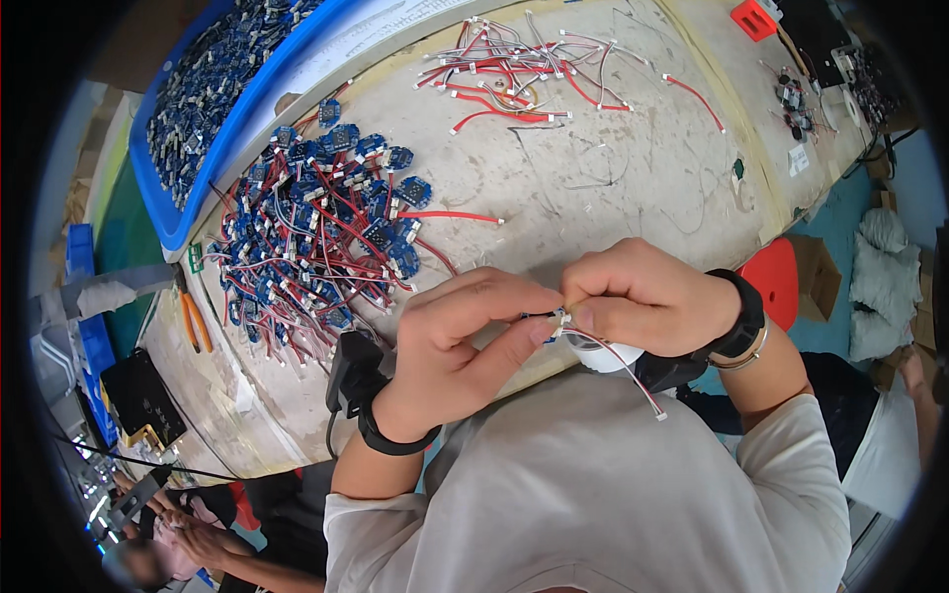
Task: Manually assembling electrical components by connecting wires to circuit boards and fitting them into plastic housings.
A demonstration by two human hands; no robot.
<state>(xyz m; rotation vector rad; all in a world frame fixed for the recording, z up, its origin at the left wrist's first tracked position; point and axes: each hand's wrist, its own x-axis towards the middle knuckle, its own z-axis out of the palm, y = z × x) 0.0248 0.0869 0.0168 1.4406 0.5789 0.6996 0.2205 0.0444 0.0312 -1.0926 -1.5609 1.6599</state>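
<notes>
Your left hand is pinching a small blue circuit board between thumb and fingers, while your right hand is closing its fingertips on the plug end of a thin cable. Board and plug are meeting at your fingertips, to the right of the heap of wired boards and nearer you; whether the plug is sitting fully in its socket, you cannot tell, since your fingers are covering it.

Beneath that heap the pale worktop is stretching out, its matt surface showing scuffs, stains and yellowish tape strips. Beyond the heap and to its left, a smooth, glossy blue plastic bin is holding a dense mass of loose boards. The heap itself is bristling with flat, rounded boards, white plastic plugs and tangled red and white leads. Farther out than the heap, a white sheet is carrying rows of print too small to read. Beyond the heap and to its right, a loose pile of cables is lying in a tangle, slim insulated wires ending in blocky white plugs. Just left of the heap, pliers are showing slender, curved orange handles. Well to the right of the heap, one red cable is lying slantwise, a white plug tipping each end.
</notes>
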